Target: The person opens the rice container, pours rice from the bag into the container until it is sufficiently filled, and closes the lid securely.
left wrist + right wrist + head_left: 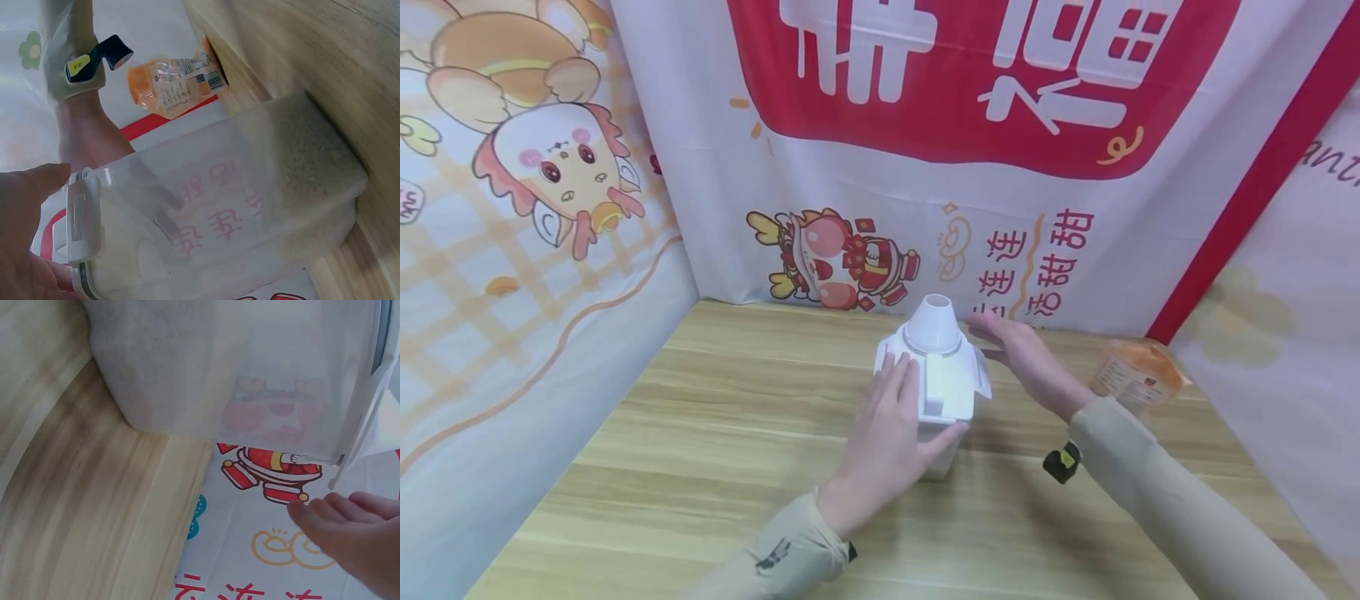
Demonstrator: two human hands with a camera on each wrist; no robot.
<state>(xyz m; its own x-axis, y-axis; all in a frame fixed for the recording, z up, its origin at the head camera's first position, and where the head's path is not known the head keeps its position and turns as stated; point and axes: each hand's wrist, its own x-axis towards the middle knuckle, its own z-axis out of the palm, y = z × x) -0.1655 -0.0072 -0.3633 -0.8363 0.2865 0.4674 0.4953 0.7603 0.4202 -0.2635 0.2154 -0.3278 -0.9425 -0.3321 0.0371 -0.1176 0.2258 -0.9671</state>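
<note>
White cloth [925, 183], boldly printed in red, is hung behind everything, and below it the wood-grained tabletop [737, 417] is spread out. On that surface, a see-through container [237, 194] is stood upright, its long axis vertical, its bottom part filled with pale contents [315, 156]; on top, a white lid [957, 392] is seated. Both sides are covered! From the near left, the lid is touched by the left hand [880, 446], its fingers laid nearly straight, its thumb set apart at the front edge. Across on the right, the right hand [1030, 358] is raised, fingers loosely extended and nothing gripped, so the container is framed between the two. Past the right forearm, an orange packet [1138, 375] is placed near the back. Up top, a white cone [934, 325] is mounted on the lid's far half. And at the lid's right edge, a side flap [982, 375] is angled outward, just left of the right hand, clearly the nearer one; whether contact is made there cannot fairly be told.
</note>
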